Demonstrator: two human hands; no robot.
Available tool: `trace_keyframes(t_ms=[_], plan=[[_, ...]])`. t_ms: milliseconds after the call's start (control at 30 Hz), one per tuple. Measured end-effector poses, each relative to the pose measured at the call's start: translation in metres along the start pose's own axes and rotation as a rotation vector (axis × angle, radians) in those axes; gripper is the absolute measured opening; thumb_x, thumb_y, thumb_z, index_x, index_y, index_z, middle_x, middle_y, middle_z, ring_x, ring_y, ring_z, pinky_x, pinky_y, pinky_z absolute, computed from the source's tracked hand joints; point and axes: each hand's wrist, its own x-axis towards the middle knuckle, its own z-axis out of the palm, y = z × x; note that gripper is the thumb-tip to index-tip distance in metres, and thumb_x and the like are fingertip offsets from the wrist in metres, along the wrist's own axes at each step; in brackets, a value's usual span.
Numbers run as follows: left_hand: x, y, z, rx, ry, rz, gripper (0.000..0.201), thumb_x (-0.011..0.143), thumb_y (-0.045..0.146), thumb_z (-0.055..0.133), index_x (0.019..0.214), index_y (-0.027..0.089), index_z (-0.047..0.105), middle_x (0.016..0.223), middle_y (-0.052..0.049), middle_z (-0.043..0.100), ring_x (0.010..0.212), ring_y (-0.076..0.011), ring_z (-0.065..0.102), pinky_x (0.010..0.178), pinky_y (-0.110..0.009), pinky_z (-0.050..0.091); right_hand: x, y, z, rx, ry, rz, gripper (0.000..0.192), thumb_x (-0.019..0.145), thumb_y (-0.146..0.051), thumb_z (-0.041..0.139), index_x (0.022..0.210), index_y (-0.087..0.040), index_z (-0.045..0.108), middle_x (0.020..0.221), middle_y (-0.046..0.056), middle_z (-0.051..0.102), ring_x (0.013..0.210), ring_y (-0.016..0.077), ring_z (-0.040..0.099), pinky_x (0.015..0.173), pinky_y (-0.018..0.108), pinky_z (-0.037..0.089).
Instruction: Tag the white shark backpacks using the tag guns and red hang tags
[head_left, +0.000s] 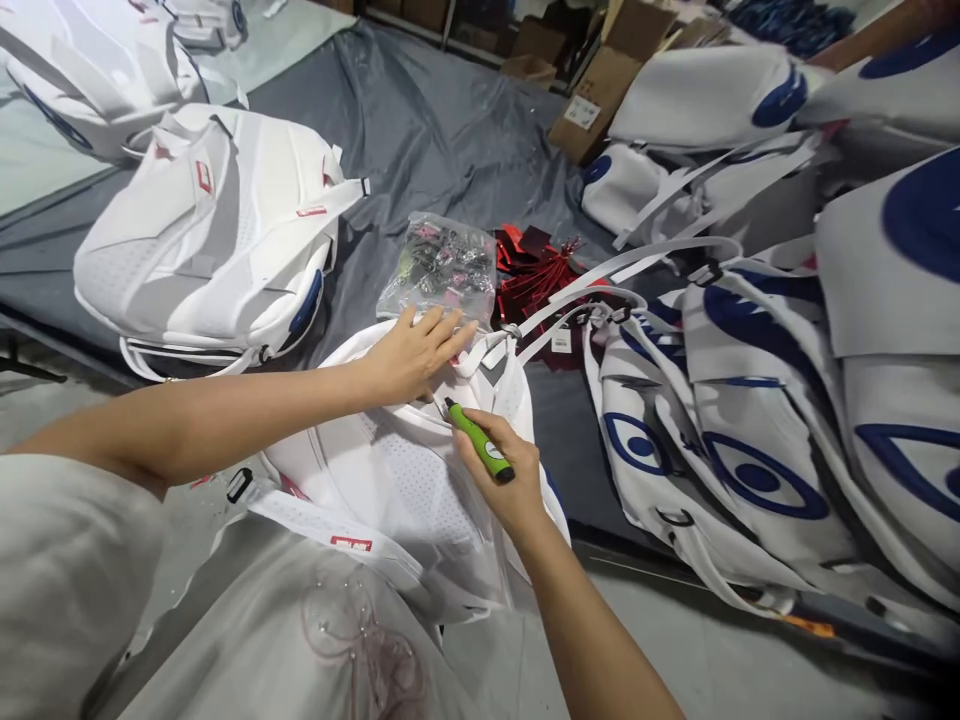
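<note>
A white backpack (405,460) lies at the table's near edge, its straps toward me. My left hand (420,355) rests on the upper part of the backpack, fingers stretched out over the fabric. In my right hand (504,465) is a green pen-shaped tool (478,440) with black ends. Its thin tip points at the backpack near the top loop, close to my left fingers; whether it touches the fabric I cannot tell. A strap with a red label (351,544) hangs toward my lap.
Behind the backpack are a clear bag of small metal parts (442,262) and a pile of red tags (536,280). Another white backpack (217,220) lies to the left. Several white bags with blue eye shapes (750,440) crowd the right. A cardboard box (600,90) stands behind.
</note>
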Motion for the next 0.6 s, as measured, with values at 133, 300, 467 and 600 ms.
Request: trace_keyframes(t_ms=[133, 300, 467, 600], plan=[[0.003, -0.002, 0.006, -0.047, 0.017, -0.024, 0.092, 0.081, 0.039, 0.072, 0.156, 0.011, 0.028, 0.163, -0.021, 0.026, 0.145, -0.0404, 0.031, 0.111, -0.057, 0.034, 0.015, -0.004, -0.012, -0.1, -0.186, -0.012, 0.028, 0.092, -0.034, 0.064, 0.117, -0.023, 0.069, 0.114, 0.007, 0.075, 0.103, 0.0234, 0.072, 0.089, 0.038, 0.057], [0.007, -0.002, 0.008, -0.113, -0.011, -0.114, 0.095, 0.078, 0.037, 0.077, 0.156, 0.015, 0.028, 0.166, -0.022, 0.017, 0.148, -0.0434, 0.026, 0.108, -0.059, 0.037, 0.042, -0.011, -0.012, -0.346, -0.347, 0.072, 0.024, 0.09, -0.032, 0.06, 0.109, -0.025, 0.074, 0.094, 0.003, 0.078, 0.081, 0.0219, 0.073, 0.069, 0.031, 0.054], [0.012, -0.006, 0.004, -0.149, -0.056, -0.127, 0.086, 0.081, 0.035, 0.074, 0.154, 0.016, 0.032, 0.165, -0.02, 0.021, 0.141, -0.0406, 0.037, 0.103, -0.053, 0.043, 0.052, -0.021, -0.014, -0.627, -0.516, 0.153, 0.025, 0.088, -0.028, 0.059, 0.11, -0.021, 0.07, 0.084, 0.002, 0.076, 0.07, 0.0216, 0.07, 0.058, 0.029, 0.045], [0.014, -0.009, 0.004, -0.169, -0.061, -0.116, 0.079, 0.083, 0.032, 0.072, 0.152, 0.018, 0.035, 0.165, -0.018, 0.023, 0.137, -0.0363, 0.043, 0.105, -0.048, 0.042, 0.052, -0.023, -0.011, -0.615, -0.483, 0.066, 0.029, 0.089, -0.026, 0.057, 0.113, -0.019, 0.072, 0.09, 0.005, 0.076, 0.082, 0.0241, 0.071, 0.071, 0.032, 0.05]])
